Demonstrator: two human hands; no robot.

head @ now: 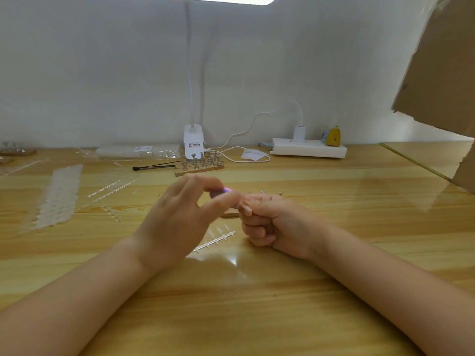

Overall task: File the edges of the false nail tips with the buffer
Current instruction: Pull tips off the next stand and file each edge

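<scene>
My left hand pinches a small purple buffer between thumb and fingers, above the middle of the wooden table. The buffer is blurred and mostly hidden by the fingers. My right hand is curled into a fist and pinches a clear false nail tip at its thumb side, right beside the buffer. A clear sprue strip with a few nail tips lies on the table just below both hands.
A wooden block with metal nail stands sits behind the hands, with a black-tipped stick to its left. Sheets of clear nail tips lie at the left. A clip lamp, power strip and cardboard stand at the back and right.
</scene>
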